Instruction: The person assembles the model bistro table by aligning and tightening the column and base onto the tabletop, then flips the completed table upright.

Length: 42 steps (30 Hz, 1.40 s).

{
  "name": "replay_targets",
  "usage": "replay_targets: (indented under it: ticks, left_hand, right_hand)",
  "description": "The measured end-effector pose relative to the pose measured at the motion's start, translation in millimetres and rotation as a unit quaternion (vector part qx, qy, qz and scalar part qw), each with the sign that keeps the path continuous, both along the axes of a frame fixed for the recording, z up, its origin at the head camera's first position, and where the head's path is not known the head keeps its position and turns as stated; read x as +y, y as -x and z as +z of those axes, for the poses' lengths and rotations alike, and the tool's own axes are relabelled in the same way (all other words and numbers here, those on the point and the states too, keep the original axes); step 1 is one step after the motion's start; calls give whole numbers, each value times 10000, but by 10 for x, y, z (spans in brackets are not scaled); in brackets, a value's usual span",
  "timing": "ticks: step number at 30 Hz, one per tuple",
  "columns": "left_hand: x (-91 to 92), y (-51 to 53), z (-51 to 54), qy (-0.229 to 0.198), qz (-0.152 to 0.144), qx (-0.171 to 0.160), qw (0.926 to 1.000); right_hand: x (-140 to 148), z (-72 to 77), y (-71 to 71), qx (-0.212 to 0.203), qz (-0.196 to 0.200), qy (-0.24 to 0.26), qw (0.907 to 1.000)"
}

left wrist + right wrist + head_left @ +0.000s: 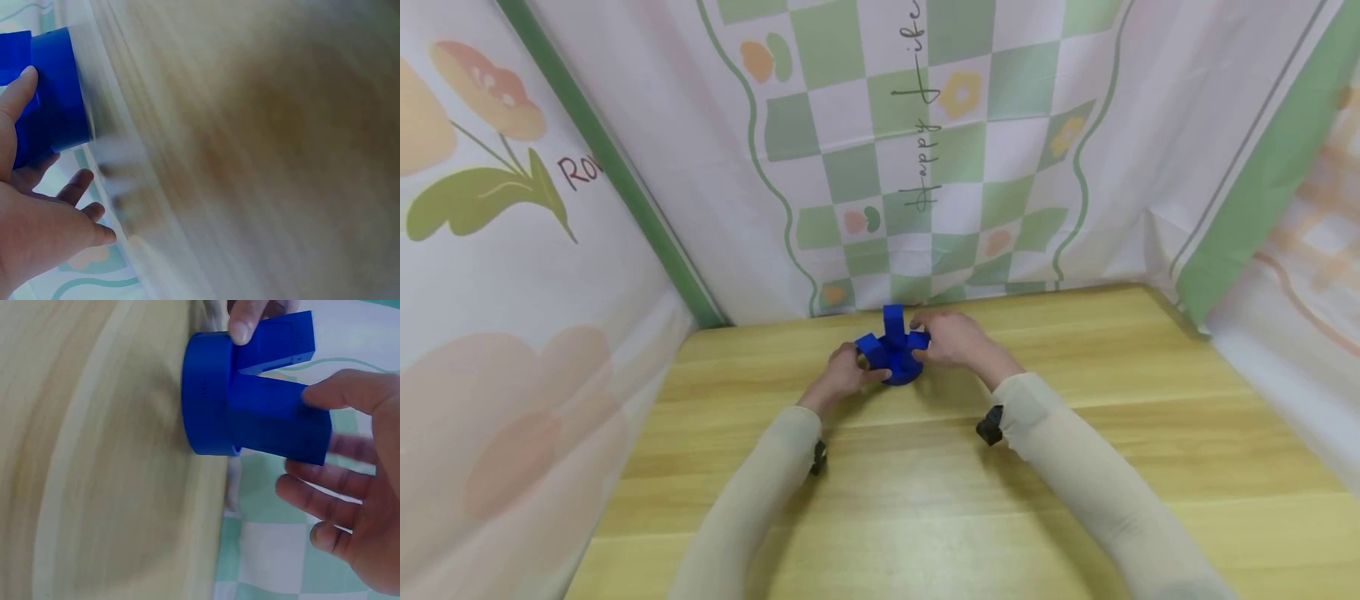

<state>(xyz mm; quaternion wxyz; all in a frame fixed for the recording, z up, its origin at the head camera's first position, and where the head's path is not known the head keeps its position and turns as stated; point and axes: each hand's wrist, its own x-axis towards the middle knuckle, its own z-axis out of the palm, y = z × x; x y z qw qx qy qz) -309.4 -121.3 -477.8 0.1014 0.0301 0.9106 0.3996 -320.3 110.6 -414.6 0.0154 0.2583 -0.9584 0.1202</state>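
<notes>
A blue object with a round base [901,372] and several blocky prongs rising from it stands near the back of the wooden table. My left hand [844,372] grips its left side, the thumb on the front and a finger behind. In the left wrist view, the other fingers of that hand spread away from the blue surface. From the right, my right hand [957,337] pinches one prong [281,419] between thumb and fingers. The right wrist view shows the left thumb where base and another prong [281,340] meet. Part of the far side is hidden.
The wooden table [910,500] reaches back to a hanging cloth [955,167] with green checks, close behind the blue object. More printed cloth hangs at the left [512,292] and right [1300,275]. A dark device [990,425] sits at the right wrist.
</notes>
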Motion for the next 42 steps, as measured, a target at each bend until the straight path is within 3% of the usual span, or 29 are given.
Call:
replay_targets:
  ticks: [10,13,25,30,36,42]
  left_hand:
    - [10,8,-37,67,-14,145,9999]
    - [16,18,-42,91,-10,227,9997]
    - [14,17,-35,-221,10,15,9998]
    - [-6,6,-44,-124,-111,67,9998]
    - [-46,27,-83,-19,-325,197,9993]
    - [-85,70,-59,170,-428,131,9989]
  right_hand:
    - [52,29,-19,16,598,-190,9980]
    - [65,36,-19,69,599,-243,9979]
    - [71,46,-23,83,375,-325,9987]
    - [117,-85,13,-312,279,138,9990]
    - [150,-316,39,-1084,-220,296,9934]
    - [125,-449,62,-1078,-376,262,9931]
